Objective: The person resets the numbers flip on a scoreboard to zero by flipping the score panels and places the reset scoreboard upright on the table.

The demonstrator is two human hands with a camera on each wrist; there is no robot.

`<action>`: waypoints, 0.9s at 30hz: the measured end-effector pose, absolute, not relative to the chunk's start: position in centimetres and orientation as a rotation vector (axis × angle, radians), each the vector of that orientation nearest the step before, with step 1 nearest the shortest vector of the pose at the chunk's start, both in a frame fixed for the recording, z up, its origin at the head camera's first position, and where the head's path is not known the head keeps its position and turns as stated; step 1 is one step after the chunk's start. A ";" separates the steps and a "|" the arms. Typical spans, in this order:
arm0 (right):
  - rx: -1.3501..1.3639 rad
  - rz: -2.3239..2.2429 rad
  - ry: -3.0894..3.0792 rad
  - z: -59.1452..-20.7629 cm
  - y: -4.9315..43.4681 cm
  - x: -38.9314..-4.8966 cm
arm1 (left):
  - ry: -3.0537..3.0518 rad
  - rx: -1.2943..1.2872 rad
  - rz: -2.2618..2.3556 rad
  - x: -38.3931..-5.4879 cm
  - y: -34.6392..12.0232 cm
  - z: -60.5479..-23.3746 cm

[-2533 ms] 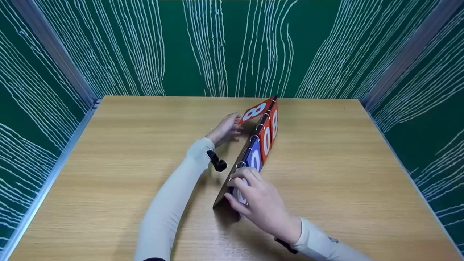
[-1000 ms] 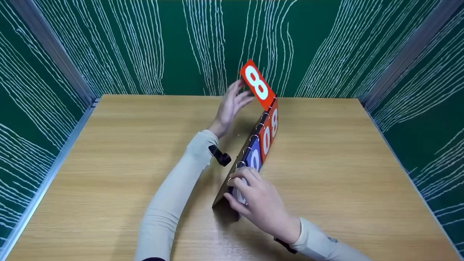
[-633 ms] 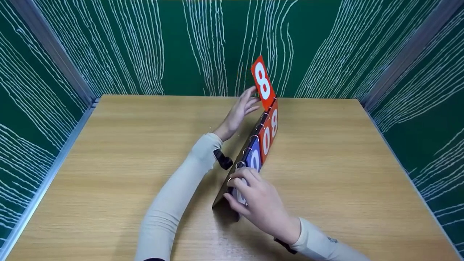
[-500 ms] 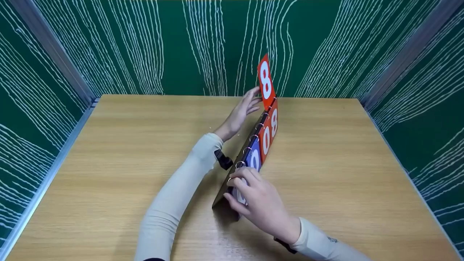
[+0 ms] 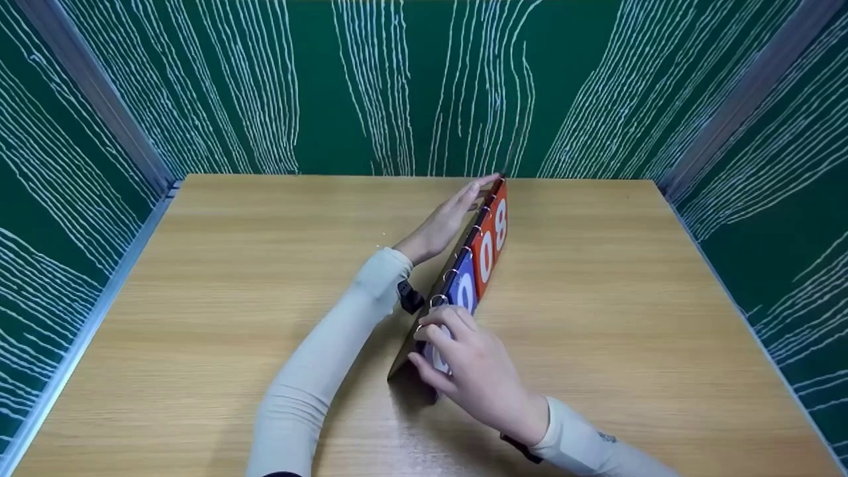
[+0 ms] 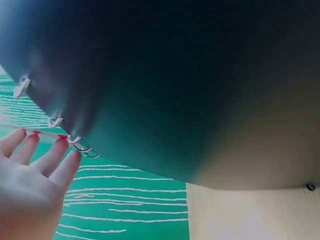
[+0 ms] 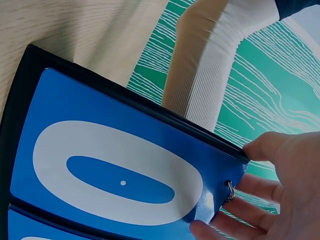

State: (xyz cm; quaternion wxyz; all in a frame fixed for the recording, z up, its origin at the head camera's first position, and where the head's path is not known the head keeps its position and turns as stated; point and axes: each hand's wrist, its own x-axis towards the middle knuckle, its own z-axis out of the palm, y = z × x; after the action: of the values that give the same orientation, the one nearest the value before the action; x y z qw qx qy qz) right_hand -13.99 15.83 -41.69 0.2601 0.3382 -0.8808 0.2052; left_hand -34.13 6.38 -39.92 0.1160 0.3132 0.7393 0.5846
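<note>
A flip scoreboard [image 5: 430, 288] stands like a tent on the table, its row of ringed number cards facing right. Near its far end, my left hand [image 5: 440, 228] reaches up behind the top edge with fingers extended. In the left wrist view its fingertips touch a red-edged flip card [image 6: 49, 134] beside the metal rings [image 6: 55, 122]; that card shows almost edge-on. My right hand [image 5: 487, 374] grips the near end, thumb on the edge and fingers over the blue "0" card [image 7: 117, 172]. The far red card reads 8 [image 5: 501, 215], and a red 0 [image 5: 486, 257] hangs beside it.
The wooden table [image 5: 636, 318] stretches to both sides of the scoreboard. Green walls [image 5: 583, 40] with white wavy lines enclose it at the back and sides. A black wrist camera [image 5: 409, 297] on the left sleeve sits close to the scoreboard's back panel.
The left hand has lifted a red "8" card from behind, up and over rightward until it is nearly edge-on above the rings. The right hand keeps its grip unmoved.
</note>
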 end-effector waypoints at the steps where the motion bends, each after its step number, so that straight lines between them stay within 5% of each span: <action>1: 0.918 0.555 -2.381 -41.7 15.8 -14.0 | 2.182 0.917 1.681 -34.1 6.3 -40.0; 13: 0.922 0.568 -2.390 -41.7 15.8 -14.0 | 2.489 0.839 1.243 -34.0 6.7 -40.7; 27: 0.928 0.550 -2.384 -41.7 15.9 -14.0 | 2.468 0.806 1.266 -33.7 6.7 -40.5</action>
State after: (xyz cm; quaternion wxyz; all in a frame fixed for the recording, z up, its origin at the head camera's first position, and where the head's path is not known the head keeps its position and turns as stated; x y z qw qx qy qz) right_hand -14.01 15.87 -41.68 0.2595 0.3427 -0.8798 0.2030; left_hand -33.74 6.73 -40.53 0.1261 0.2768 0.8476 0.4348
